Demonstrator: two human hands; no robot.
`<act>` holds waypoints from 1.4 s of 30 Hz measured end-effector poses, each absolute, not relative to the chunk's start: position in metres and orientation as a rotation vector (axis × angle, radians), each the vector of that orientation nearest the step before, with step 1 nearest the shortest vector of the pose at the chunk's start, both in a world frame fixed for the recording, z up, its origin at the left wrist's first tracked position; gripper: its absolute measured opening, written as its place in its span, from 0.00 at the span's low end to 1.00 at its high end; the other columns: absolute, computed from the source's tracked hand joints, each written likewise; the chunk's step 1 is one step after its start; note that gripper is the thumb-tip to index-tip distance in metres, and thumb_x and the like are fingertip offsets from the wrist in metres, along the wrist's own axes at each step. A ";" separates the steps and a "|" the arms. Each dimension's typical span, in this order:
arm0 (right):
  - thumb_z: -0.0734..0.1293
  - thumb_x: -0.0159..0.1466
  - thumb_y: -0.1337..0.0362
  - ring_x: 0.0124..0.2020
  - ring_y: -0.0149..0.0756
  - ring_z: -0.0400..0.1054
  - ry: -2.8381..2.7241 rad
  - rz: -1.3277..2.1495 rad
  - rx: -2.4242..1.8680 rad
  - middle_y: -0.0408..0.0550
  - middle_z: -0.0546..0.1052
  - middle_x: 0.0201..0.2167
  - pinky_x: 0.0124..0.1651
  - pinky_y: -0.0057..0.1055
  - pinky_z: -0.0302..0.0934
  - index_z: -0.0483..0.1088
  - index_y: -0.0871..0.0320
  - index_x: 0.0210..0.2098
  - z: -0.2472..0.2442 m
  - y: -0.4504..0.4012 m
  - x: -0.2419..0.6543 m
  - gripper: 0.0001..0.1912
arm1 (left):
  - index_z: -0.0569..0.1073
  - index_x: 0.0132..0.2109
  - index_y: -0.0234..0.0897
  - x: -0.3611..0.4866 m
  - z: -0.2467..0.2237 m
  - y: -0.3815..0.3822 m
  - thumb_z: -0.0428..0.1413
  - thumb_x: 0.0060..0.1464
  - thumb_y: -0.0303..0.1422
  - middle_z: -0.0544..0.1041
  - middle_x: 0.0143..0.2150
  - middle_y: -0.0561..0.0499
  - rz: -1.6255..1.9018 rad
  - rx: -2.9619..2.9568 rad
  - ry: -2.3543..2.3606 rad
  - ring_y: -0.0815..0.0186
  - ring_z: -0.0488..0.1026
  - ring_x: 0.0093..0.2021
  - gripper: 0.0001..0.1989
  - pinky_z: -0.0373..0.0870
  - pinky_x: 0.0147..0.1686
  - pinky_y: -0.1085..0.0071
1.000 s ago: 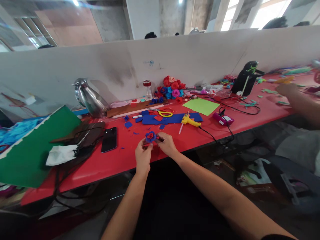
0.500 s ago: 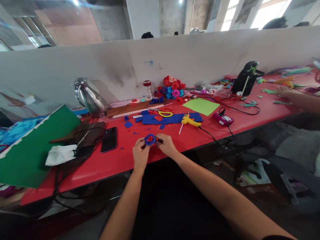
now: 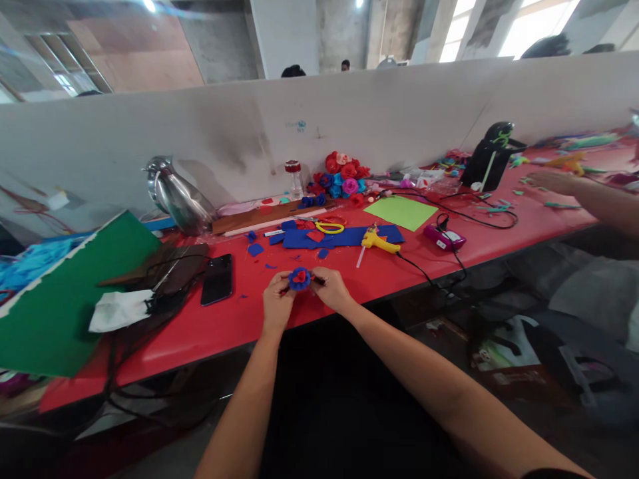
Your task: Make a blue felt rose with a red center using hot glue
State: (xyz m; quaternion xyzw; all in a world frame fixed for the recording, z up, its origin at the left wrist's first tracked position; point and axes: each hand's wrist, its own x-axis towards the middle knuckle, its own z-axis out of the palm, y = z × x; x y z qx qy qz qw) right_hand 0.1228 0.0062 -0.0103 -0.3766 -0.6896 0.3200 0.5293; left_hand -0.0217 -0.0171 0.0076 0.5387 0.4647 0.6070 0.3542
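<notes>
Beyond the flower (image 3: 299,279), a cluttered red table (image 3: 249,299) meets a grey partition (image 3: 219,126).

We hold both bare hands close together, low in front of our body. Our bare left hand (image 3: 277,297) is bent inward, thumb and fingers drawn together in a pinch. Our bare right hand (image 3: 331,289) comes from the other side with curled fingers pointing left, the back of the hand upward. Our bare left forearm (image 3: 245,399) rises steeply from the lower edge; our bare right forearm (image 3: 414,366) slants in, longer in view, from the lower right corner, where a dark sleeve (image 3: 554,474) shows.
</notes>
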 end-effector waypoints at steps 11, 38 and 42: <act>0.64 0.55 0.72 0.29 0.35 0.70 -1.667 0.766 -0.922 0.45 0.79 0.28 0.35 0.28 0.63 0.75 0.57 0.30 -0.012 0.007 0.122 0.08 | 0.82 0.26 0.40 -0.024 0.005 -0.018 0.67 0.37 0.31 0.77 0.33 0.49 1.595 1.288 1.130 0.62 0.73 0.36 0.04 0.70 0.42 0.66; 0.64 0.55 0.62 0.20 0.30 0.65 -1.478 1.007 -0.821 0.43 0.73 0.24 0.26 0.27 0.61 0.72 0.57 0.32 -0.013 0.007 0.127 0.08 | 0.82 0.31 0.39 -0.023 0.011 -0.019 0.63 0.39 0.28 0.83 0.32 0.50 1.538 1.229 1.148 0.61 0.77 0.36 0.07 0.73 0.45 0.64; 0.65 0.55 0.61 0.19 0.29 0.65 -1.437 1.044 -0.801 0.43 0.74 0.24 0.26 0.28 0.62 0.72 0.57 0.32 -0.011 0.006 0.127 0.08 | 0.82 0.32 0.39 -0.024 0.009 -0.017 0.64 0.40 0.29 0.82 0.33 0.49 1.545 1.251 1.153 0.61 0.77 0.36 0.07 0.73 0.45 0.65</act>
